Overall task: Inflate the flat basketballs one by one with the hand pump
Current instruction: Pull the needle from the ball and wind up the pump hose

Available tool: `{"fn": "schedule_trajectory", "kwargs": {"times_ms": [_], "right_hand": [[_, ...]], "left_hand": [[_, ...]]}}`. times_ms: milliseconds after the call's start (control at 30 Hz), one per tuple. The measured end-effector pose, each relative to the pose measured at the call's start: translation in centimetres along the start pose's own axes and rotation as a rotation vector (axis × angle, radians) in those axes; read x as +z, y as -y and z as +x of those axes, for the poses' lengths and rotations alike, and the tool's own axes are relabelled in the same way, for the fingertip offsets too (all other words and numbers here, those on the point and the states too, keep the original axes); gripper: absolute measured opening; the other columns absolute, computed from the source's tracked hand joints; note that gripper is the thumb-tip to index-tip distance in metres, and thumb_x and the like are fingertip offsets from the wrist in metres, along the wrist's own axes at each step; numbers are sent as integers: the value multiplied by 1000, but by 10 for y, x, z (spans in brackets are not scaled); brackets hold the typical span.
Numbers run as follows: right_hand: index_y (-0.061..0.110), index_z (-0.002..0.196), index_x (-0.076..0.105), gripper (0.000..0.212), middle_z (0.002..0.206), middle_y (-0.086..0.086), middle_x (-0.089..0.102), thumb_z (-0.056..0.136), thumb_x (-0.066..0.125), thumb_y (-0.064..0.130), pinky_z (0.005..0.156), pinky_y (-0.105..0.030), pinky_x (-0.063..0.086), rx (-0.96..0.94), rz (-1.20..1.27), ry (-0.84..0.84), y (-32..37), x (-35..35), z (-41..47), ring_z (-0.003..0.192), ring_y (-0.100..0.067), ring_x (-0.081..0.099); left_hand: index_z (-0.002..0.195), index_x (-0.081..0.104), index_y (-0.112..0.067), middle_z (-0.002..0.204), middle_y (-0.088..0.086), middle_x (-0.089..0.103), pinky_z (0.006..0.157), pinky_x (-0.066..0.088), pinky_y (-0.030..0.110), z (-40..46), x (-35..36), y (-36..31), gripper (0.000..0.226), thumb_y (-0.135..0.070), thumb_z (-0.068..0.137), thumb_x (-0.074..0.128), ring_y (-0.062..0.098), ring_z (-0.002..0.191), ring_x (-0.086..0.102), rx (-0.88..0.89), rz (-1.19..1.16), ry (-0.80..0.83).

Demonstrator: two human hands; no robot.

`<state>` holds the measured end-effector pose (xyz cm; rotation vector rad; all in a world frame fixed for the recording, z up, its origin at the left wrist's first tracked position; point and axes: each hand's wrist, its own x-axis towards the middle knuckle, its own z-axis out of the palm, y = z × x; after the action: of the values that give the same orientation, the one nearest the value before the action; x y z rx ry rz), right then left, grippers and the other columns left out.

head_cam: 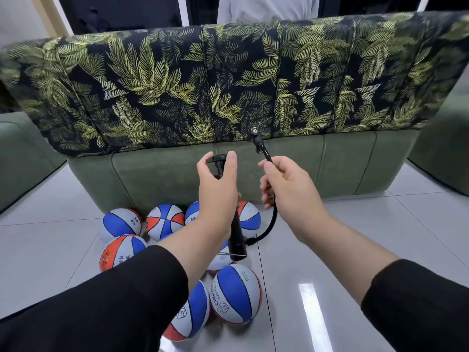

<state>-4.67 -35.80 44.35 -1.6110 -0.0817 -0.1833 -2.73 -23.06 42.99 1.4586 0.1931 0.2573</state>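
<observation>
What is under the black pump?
Under the pump, blue, white and red basketballs lie on the tiled floor. The left hand holds the pump and the right hand its hose. The left arm covers some balls.

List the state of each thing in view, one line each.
Black hand pump: held upright, off the floor.
Black pump hose: nozzle raised, attached to no ball.
Left hand: grips pump handle.
Right hand: pinches hose.
Red, white and blue basketballs: clustered on floor.
</observation>
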Motion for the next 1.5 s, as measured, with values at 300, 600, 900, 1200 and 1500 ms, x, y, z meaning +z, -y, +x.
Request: {"fn": "schedule_trajectory", "kwargs": {"times_ms": [300,600,900,1200,1500], "right_hand": [[22,96,76,15,78,-3,69,100,66,33,66,-16,44,-37,-26,-96,9,-2,1,70,-1,50],[24,100,76,14,73,2,54,102,63,30,57,-23,41,-77,-54,37,21,-5,-2,62,-10,43],[17,104,70,11,63,6,56,104,60,20,56,-24,44,-83,-51,120,24,-8,3,60,-12,47],[11,102,76,10,62,15,62,96,72,17,57,-14,41,-110,-91,95,24,-16,8,54,1,49],[15,106,76,13,68,12,68,96,72,21,61,-21,44,-24,-22,135,24,-17,6,55,-16,53]], "left_hand": [[114,48,-27,76,5,59,49,42,31,1,-4,-7,38,-63,103,44,20,48,46,-103,-224,63],[118,57,0,74,9,60,45,42,28,-8,-5,-10,74,-69,104,33,24,49,45,-219,-241,220],[74,60,-5,61,12,52,48,36,28,-13,-2,-11,77,-69,104,30,24,48,44,-253,-208,269],[93,61,-7,61,6,55,47,41,30,-23,4,-16,65,-65,105,35,22,46,47,-250,-127,258],[115,66,-3,67,8,56,49,40,29,-21,7,-7,70,-64,107,32,21,50,43,-243,-144,356]]}}
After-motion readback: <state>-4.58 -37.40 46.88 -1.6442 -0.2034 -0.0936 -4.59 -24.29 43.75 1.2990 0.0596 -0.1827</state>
